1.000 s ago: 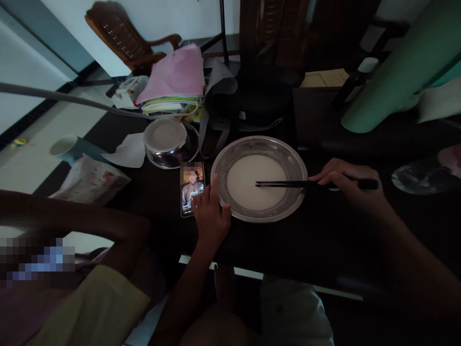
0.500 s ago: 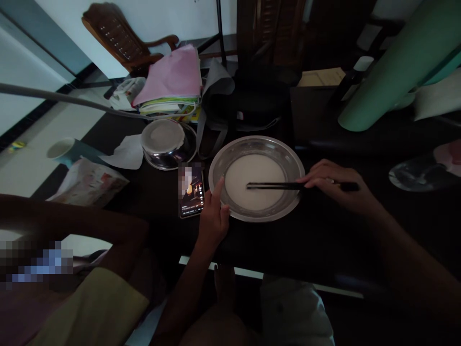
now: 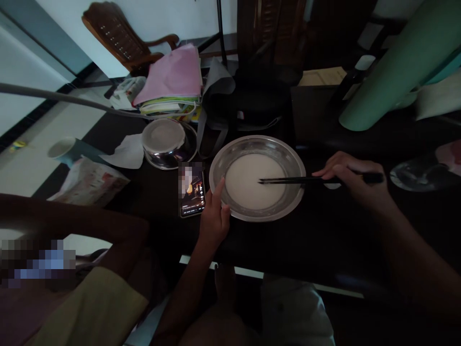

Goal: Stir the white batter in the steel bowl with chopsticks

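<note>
A wide metal bowl (image 3: 293, 158) holding a milky white liquid (image 3: 252, 185) stands in front of me on the dark table. My left hand (image 3: 215, 218) grips the bowl's near left rim, one finger reaching over the edge and the thumb at the outside. On the other side, my right hand (image 3: 355, 178) is closed on a pair of dark chopsticks (image 3: 288, 180). Their tips reach over the middle of the liquid; whether they dip into it I cannot tell. Just left of the bowl lies a phone (image 3: 193, 190) with its screen lit.
An upturned metal bowl (image 3: 167, 144), a pink-topped stack of papers (image 3: 173, 77) and a printed packet (image 3: 91, 182) lie to the left. At the right are a green cylinder (image 3: 389, 72) and a clear bottle (image 3: 414, 173). Another person's arm (image 3: 72, 216) rests at lower left.
My right hand has moved right and slightly up, drawing the chopstick tips from left of the liquid's middle towards the right. My left hand stays on the bowl's rim.
</note>
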### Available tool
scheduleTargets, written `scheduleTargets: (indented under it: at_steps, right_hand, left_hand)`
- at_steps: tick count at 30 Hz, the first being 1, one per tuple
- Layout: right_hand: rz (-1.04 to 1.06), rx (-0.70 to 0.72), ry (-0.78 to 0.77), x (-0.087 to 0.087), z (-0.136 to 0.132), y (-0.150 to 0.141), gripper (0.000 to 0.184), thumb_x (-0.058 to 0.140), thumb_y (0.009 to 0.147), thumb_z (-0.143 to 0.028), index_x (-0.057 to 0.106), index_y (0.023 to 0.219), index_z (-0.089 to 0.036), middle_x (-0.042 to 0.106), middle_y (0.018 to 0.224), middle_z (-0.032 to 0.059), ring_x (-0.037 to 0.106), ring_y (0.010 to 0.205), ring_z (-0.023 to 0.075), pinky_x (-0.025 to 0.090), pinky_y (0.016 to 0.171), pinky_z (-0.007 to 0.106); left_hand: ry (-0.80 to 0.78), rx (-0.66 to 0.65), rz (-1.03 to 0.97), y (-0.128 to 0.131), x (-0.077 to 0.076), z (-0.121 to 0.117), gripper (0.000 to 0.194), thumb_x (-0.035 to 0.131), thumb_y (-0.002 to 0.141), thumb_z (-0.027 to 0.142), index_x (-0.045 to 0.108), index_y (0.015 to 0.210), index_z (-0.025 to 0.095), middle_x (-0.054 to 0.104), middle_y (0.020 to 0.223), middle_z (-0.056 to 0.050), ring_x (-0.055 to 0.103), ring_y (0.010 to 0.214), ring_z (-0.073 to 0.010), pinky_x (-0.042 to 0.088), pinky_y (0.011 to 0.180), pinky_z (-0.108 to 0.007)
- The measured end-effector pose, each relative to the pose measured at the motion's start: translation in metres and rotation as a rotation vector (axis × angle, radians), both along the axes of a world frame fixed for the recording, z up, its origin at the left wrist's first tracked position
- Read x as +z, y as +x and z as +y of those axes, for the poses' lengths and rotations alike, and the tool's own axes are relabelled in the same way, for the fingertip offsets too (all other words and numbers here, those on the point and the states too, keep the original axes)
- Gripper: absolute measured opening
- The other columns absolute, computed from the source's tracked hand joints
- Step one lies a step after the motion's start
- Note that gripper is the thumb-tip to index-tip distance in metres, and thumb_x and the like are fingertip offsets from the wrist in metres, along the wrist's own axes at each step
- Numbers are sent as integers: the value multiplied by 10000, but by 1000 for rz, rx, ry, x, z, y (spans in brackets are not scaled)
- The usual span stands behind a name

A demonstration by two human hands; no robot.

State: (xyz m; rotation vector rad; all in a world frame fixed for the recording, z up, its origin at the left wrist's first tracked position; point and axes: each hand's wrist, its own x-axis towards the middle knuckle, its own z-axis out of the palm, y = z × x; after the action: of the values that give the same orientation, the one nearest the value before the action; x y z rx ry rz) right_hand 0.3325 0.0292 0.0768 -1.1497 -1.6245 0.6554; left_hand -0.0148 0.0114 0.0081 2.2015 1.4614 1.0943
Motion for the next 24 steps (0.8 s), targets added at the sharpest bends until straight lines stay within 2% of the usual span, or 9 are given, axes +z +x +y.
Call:
scheduleTargets:
  at_steps: [3,6,8,11,13,16,18,21,24]
  right_hand:
    - [15,82,-19,-1,-1,-1,351,653,999,-355,778,685,-263,788,769,47,701,734,203,550,687,371]
    - [-62,173,-12,-1,0,-5,217,693,969,-321,822,796,-304,840,880,36,724,822,222,569,757,393]
    - [-63,112,4,-1,0,-4,200,704,963,-328,823,804,-304,838,892,43,736,850,229,572,783,401]
    - [18,11,-1,-1,0,0,328,666,993,-373,784,704,-273,789,788,54,726,772,222,566,726,393]
    - [30,54,-8,-2,0,0,356,651,1001,-378,777,687,-271,788,768,51,713,740,217,562,699,391]
    - [-52,155,-1,-3,0,-2,235,685,976,-349,818,788,-302,840,870,38,725,813,227,570,737,399]
    - [-77,124,5,-3,1,-2,195,700,965,-346,826,821,-306,845,911,39,732,856,231,570,751,397]
    - [-5,24,12,-2,1,0,301,668,994,-365,798,738,-274,803,820,50,724,791,212,563,721,376]
    - [11,78,4,-2,0,-1,350,643,1013,-380,787,713,-273,795,783,49,710,750,207,567,706,377]
  left_hand:
    - [-13,0,8,-1,-1,0,647,240,1112,567,414,1616,200,573,1548,-212,593,1410,-291,507,1123,-494]
    - [-31,20,11,-1,0,0,674,232,1106,594,421,1615,195,565,1551,-219,592,1411,-298,507,1120,-489]
    - [-37,22,16,-1,0,0,682,232,1104,602,424,1611,188,571,1542,-218,593,1408,-296,504,1122,-477]
    - [-37,2,15,-1,1,-1,662,251,1108,585,419,1614,192,573,1537,-209,591,1404,-292,498,1132,-471]
    - [-43,1,15,-2,1,-1,645,265,1110,570,413,1619,202,568,1543,-203,591,1401,-297,496,1134,-479]
    - [-56,16,22,-3,0,-1,651,257,1107,580,409,1623,214,572,1539,-197,602,1381,-308,504,1121,-496]
    - [-53,20,18,-2,0,-1,657,249,1106,585,411,1623,213,578,1531,-196,604,1379,-307,507,1116,-491]
    - [-43,12,12,-2,1,0,654,250,1108,580,421,1615,204,576,1535,-199,598,1390,-296,508,1116,-474]
    - [-53,5,17,-2,1,0,669,249,1104,594,425,1612,196,580,1533,-206,603,1388,-295,507,1116,-480]
